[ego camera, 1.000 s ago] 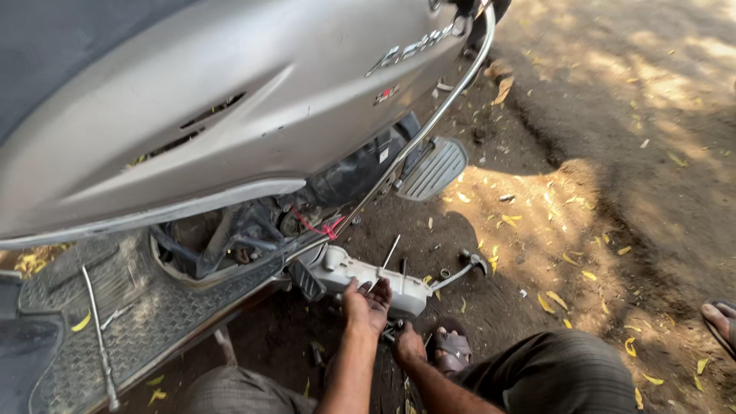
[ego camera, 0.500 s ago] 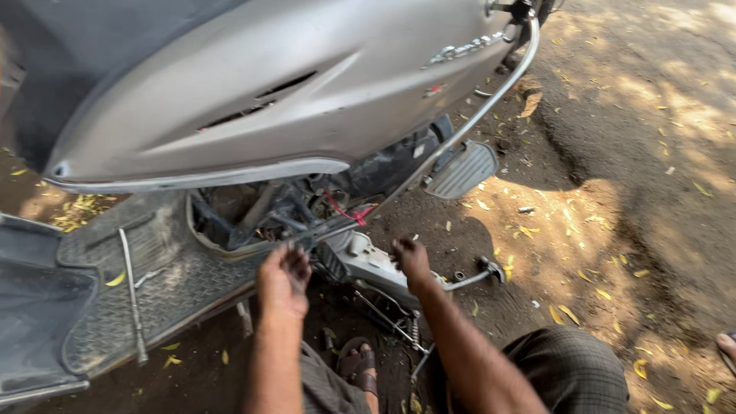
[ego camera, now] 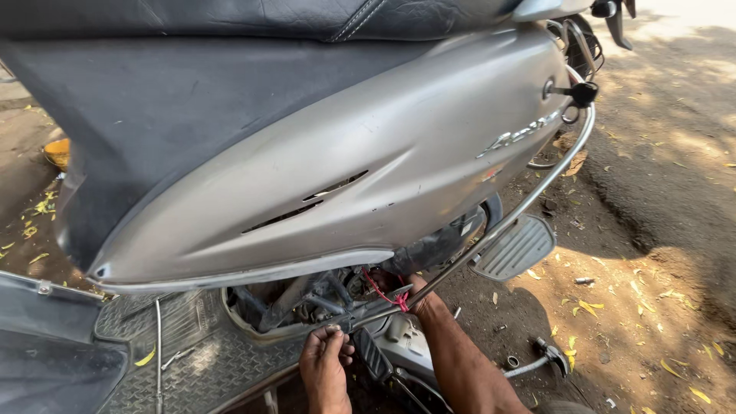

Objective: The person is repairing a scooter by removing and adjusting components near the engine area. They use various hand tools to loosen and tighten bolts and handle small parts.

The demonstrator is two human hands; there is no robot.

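Note:
A grey scooter fills the head view, its silver side panel [ego camera: 368, 176] above an opening that exposes the engine parts [ego camera: 307, 303]. My left hand [ego camera: 326, 364] is at the lower edge of that opening, fingertips pinching a small metal part by the black kick pedal [ego camera: 372, 354]. My right hand [ego camera: 402, 287] reaches up under the panel behind the chrome guard rail [ego camera: 521, 207], next to a red wire [ego camera: 383, 295]; its fingers are mostly hidden, so what it holds cannot be made out.
A ribbed grey footboard [ego camera: 184, 349] lies at lower left. A folded-out pillion footrest [ego camera: 514, 249] sticks out to the right. A metal lever [ego camera: 540, 360] lies on the dirt ground, which is strewn with yellow leaves.
The view has tilted up and closer to the side panel. Both hands have moved up from the silver casing to the opening under the panel, the right one going in beneath it.

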